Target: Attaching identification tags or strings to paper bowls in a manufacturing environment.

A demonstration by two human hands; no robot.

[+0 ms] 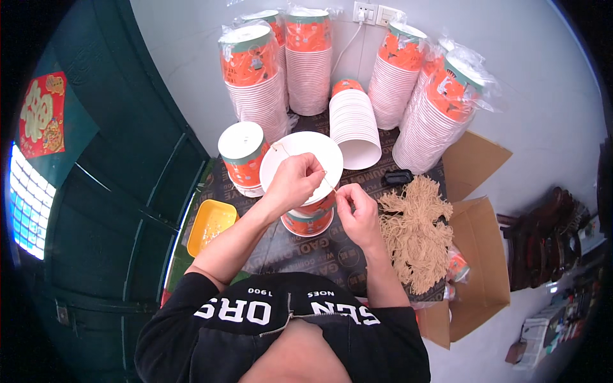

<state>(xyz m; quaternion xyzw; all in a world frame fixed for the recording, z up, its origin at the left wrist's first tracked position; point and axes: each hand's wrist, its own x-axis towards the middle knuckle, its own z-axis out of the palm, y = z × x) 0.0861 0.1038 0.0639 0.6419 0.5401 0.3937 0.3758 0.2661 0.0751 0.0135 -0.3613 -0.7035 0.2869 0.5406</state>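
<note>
In front of me stands a paper bucket, orange and green on its side, with its round white end (297, 143) facing up. It rests on another orange bucket (309, 224). My left hand (295, 183) is over the white end, its fingers pinched on a thin tan string (330, 184). My right hand (359, 214) is beside the bucket's right edge, thumb and finger closed on the same string. A bit of the string shows past my left hand, near the bucket's left edge. Fingertips partly hide the string between the hands.
Tall stacks of paper buckets (309, 70) in clear plastic line the wall. One stack (354, 124) leans with its opening toward me. A short stack (242, 150) stands left. A yellow tray (207, 230) holds small pieces. Tan strings (415, 236) lie right, near a cardboard box (482, 262).
</note>
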